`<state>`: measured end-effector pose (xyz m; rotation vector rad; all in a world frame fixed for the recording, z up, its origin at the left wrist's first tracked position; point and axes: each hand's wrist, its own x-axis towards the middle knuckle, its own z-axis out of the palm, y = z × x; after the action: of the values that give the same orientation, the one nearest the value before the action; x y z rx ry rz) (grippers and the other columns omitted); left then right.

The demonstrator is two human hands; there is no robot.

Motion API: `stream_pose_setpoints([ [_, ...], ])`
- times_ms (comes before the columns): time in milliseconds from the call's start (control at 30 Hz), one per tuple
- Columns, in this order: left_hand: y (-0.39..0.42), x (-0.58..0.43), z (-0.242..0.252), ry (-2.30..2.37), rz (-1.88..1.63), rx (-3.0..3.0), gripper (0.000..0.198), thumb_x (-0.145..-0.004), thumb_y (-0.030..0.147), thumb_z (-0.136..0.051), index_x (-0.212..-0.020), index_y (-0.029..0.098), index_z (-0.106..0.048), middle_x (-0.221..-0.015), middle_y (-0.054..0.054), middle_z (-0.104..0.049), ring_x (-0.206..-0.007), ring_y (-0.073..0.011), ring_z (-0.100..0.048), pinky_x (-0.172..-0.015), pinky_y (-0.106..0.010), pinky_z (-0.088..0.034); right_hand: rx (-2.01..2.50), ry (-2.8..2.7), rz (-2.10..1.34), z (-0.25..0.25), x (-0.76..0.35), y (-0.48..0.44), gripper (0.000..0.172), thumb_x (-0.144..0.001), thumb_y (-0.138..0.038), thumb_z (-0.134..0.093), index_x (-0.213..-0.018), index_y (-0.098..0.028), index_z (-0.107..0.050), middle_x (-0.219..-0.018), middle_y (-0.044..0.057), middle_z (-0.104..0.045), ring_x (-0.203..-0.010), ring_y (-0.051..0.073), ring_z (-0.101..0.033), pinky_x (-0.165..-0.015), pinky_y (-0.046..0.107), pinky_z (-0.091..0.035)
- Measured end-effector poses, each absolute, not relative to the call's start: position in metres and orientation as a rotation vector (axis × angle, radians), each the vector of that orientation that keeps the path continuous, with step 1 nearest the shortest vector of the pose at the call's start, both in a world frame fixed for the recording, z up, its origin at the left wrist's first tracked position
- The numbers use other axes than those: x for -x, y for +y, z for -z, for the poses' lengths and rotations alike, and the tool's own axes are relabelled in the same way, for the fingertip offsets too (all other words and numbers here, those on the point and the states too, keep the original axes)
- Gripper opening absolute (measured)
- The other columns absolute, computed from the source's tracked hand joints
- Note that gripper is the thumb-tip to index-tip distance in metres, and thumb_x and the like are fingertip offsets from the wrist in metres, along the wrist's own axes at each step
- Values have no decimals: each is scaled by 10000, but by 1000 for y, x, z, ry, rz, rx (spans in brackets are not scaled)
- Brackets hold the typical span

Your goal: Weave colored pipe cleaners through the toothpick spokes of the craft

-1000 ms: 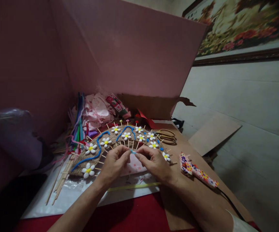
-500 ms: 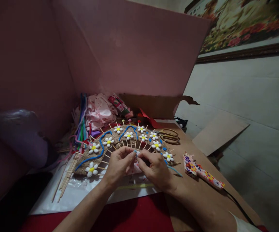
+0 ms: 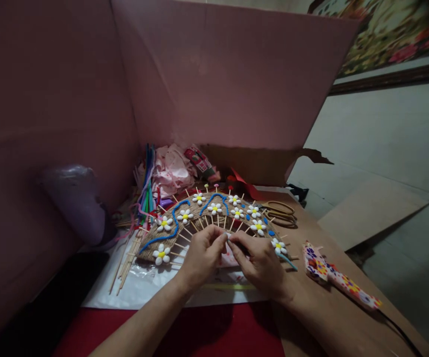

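A woven arch of brown twine and wooden sticks (image 3: 195,214), decorated with white-and-yellow flowers and blue pipe-cleaner curves, lies on a white sheet (image 3: 151,287). Both hands work over its inner edge. My left hand (image 3: 203,258) and my right hand (image 3: 261,265) pinch a thin light-blue pipe cleaner between their fingertips. Its free end (image 3: 287,260) trails out to the right past my right hand. The pinch sits just below the sticks at the arch's middle.
A pink cardboard screen (image 3: 229,74) stands behind. A bundle of coloured pipe cleaners (image 3: 147,191), pink fabric (image 3: 172,171), scissors (image 3: 279,213), a patterned glue gun (image 3: 339,280) with a black cord, loose skewers (image 3: 127,265) and a purple bag (image 3: 75,201) surround the work.
The camera view has shifted, so everything sits further right in the frame. My hands stay pinched together on the pipe cleaner; its tail now shows to the right of my right hand.
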<state>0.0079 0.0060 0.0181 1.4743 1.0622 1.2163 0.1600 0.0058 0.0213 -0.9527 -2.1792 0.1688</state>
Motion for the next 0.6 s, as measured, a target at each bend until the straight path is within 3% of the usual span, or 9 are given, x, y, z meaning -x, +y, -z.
stream_pose_setpoints([
  [200, 5, -6, -19, 1176, -1244, -1763, 189, -830, 284, -489, -697, 167, -553, -606, 7, -548, -550, -109, -473, -511, -212, -352, 897, -2241, -3, -16, -163, 9, 159, -888, -161, -409, -877, -157, -568, -745, 49, -602, -670, 155, -561, -624, 259, -376],
  [600, 3, -8, -21, 1156, -1263, -1634, 186, -814, 294, -514, -721, 162, -605, -623, -2, -583, -528, -106, -510, -509, -215, -397, 888, -2248, 140, -24, -166, 8, 161, -873, -147, -419, -853, -146, -579, -707, 46, -606, -621, 149, -566, -586, 260, -365],
])
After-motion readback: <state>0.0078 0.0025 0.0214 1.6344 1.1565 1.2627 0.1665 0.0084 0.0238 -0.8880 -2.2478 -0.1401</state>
